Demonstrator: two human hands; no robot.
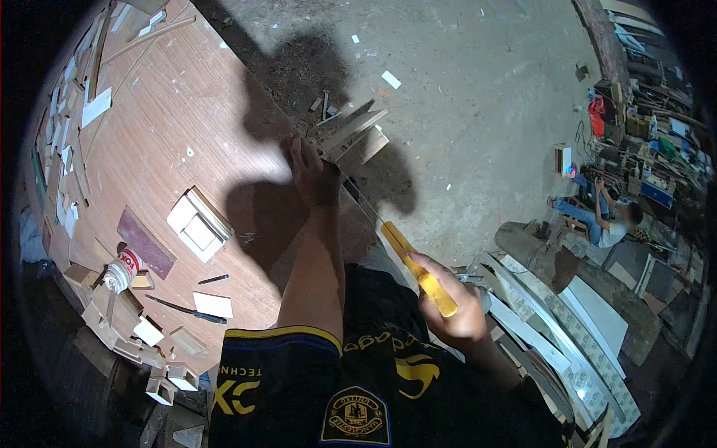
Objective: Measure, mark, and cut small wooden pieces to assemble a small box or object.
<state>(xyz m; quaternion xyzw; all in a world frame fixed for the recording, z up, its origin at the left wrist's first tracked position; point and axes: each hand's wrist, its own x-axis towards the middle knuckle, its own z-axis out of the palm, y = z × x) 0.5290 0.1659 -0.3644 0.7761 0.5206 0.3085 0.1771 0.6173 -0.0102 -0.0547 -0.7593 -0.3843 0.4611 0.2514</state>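
And it's a black short-sleeved jersey (299,414), left sleeve hem (284,333) banded yellow and blue, yellow lettering (234,397), and there, a yellow-outlined shield crest (356,420)!

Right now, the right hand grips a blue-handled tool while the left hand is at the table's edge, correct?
No: the tool's handle is yellow, as the head view shows. The right hand grips it; the left hand is at the table's edge.

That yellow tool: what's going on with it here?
A person grips the yellow tool in the right hand, its thin end pointing toward wood at the table's edge. The left hand is at that edge, by the wood; its grip is unclear. A jar and pen are on the table.
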